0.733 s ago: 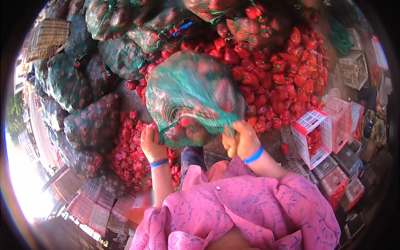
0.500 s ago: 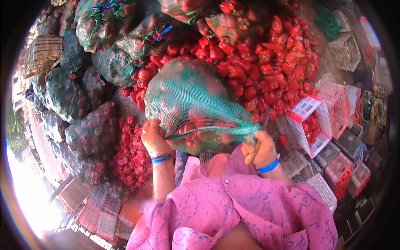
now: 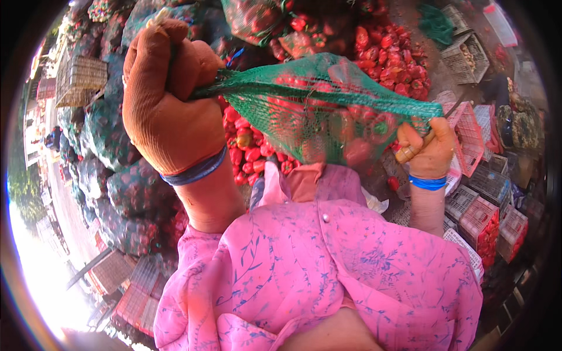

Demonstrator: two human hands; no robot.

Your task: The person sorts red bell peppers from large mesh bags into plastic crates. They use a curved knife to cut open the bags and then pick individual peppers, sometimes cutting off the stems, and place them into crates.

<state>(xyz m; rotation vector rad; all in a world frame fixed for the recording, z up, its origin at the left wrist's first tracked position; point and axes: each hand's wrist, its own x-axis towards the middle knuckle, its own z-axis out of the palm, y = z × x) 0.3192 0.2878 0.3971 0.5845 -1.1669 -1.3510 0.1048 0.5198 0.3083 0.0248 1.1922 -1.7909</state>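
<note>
A green mesh bag (image 3: 319, 108) filled with red bell peppers is stretched sideways in front of my chest. My left hand (image 3: 167, 96), in an orange glove with a blue band at the wrist, is raised high and close, closed on the twisted left end of the bag's mouth. On the right, my gloved right hand (image 3: 430, 149), also banded in blue, grips the bag's other corner. A thin pointed thing (image 3: 453, 105) sticks out above the right fist; its kind I cannot make out. The mesh edge runs taut between both hands.
Loose red peppers (image 3: 389, 61) lie heaped behind the bag, with more below its left side. Full mesh sacks (image 3: 137, 190) are piled at the left. Plastic crates (image 3: 468, 137) stand along the right, and a loose green net (image 3: 436, 24) lies at the far right.
My left hand has risen up and leftward, pulling its end of the mesh. My right hand has moved up and to the right, and the bag's mouth is now stretched wider.
</note>
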